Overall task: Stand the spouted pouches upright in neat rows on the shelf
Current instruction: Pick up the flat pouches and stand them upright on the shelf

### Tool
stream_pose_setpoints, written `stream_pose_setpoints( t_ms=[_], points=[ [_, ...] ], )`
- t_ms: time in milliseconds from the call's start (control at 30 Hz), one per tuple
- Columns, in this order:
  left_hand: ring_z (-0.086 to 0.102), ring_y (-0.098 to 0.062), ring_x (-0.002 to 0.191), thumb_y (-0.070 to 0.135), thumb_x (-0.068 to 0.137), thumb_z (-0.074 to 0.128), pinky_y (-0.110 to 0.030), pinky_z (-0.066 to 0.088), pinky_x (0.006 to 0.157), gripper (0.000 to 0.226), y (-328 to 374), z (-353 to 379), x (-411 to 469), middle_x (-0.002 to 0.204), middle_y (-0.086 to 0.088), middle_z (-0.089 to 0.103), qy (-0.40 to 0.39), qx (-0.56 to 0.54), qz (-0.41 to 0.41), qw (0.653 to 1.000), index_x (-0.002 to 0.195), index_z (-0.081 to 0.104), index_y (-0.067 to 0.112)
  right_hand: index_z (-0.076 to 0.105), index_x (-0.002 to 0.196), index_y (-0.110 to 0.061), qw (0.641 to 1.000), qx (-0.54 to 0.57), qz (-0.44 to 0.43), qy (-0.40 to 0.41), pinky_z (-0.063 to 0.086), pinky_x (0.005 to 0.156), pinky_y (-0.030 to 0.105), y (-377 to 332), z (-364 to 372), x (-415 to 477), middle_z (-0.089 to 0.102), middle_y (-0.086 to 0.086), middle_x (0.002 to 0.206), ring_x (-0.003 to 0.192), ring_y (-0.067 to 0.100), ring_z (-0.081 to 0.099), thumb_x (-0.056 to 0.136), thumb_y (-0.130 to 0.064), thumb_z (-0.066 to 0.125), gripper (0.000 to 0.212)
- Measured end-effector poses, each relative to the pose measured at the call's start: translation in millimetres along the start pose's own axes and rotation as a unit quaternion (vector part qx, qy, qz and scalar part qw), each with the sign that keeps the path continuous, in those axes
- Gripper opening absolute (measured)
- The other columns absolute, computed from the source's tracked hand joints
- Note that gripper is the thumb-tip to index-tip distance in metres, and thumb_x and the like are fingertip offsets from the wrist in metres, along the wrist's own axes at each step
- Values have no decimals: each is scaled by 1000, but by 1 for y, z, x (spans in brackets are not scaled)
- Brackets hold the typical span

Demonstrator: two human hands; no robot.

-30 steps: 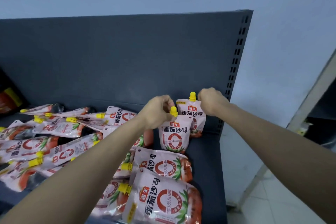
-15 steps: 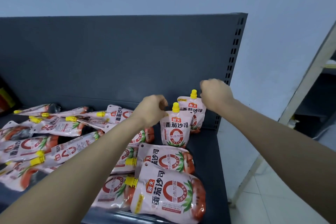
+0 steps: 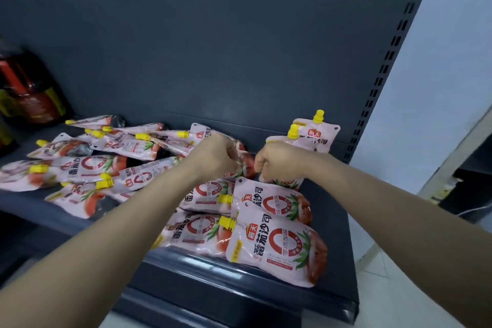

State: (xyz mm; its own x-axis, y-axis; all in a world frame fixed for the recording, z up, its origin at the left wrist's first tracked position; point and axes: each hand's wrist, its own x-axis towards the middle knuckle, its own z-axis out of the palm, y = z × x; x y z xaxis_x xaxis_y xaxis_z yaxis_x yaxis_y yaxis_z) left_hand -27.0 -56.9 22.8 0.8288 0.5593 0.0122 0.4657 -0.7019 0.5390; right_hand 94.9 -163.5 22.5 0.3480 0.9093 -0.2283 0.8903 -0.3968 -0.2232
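Now | right hand (image 3: pixel 277 161) fingers dropped from second upright pouch (image 3: pixel 285 160) spout, clenched at its front | left hand (image 3: pixel 217 157) clenched, contents unclear | two stand, pile (image 3: pixel 106 165) remains.

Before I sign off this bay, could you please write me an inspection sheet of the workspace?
Surface: dark shelf, back panel upright behind.
Job's things: two pouches upright at right rear; the pile lies flat, unsorted.
Clutter: dark bottles at far left.
Grippers: left hand fisted over the pile; right hand fisted against the front upright pouch.
Cables: nothing seen.
Surroundings: pale wall, another rack at right.
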Motion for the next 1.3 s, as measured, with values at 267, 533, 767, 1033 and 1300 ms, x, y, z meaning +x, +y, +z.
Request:
stream_pose_setpoints(
  t_ms=[267,533,767,1033,1300],
  points=[
    [58,-20,73,15,77,69,-26,46,58,14,-15,16,-49,83,-7,66,-50,-3,-106,993,86,68,4,51,139,-16,996,-30,-39,-69,49,61,23,-5,24,27,60,6,131,73,13,59,88,-14,65,53],
    [63,-23,73,22,77,67,-36,56,73,14,-12,54,-84,88,-14,72,-51,-41,-239,969,77,63,8,48,140,-17,996,-18,-68,-51,41,81,24,-3,44,38,51,10,140,119,27,55,89,-14,63,54],
    [62,-19,55,21,77,71,-29,60,65,20,-1,70,-95,62,-9,65,-42,-113,-302,946,75,65,1,64,113,-1,999,-20,-47,-4,55,86,37,-5,46,29,66,16,114,102,31,64,93,-3,51,24],
    [62,-25,69,6,83,62,-26,57,64,8,22,67,-94,81,-13,63,-24,-180,-308,934,91,61,5,55,76,-7,993,-80,-43,72,39,56,27,2,22,4,56,13,91,78,28,54,87,5,51,16],
    [55,-16,61,1,81,65,-23,48,48,18,65,55,-88,73,-7,63,56,-188,-203,959,66,61,11,64,113,-4,989,-46,10,144,47,78,32,34,-9,-39,60,19,120,109,37,59,85,5,45,35]
  ],
)
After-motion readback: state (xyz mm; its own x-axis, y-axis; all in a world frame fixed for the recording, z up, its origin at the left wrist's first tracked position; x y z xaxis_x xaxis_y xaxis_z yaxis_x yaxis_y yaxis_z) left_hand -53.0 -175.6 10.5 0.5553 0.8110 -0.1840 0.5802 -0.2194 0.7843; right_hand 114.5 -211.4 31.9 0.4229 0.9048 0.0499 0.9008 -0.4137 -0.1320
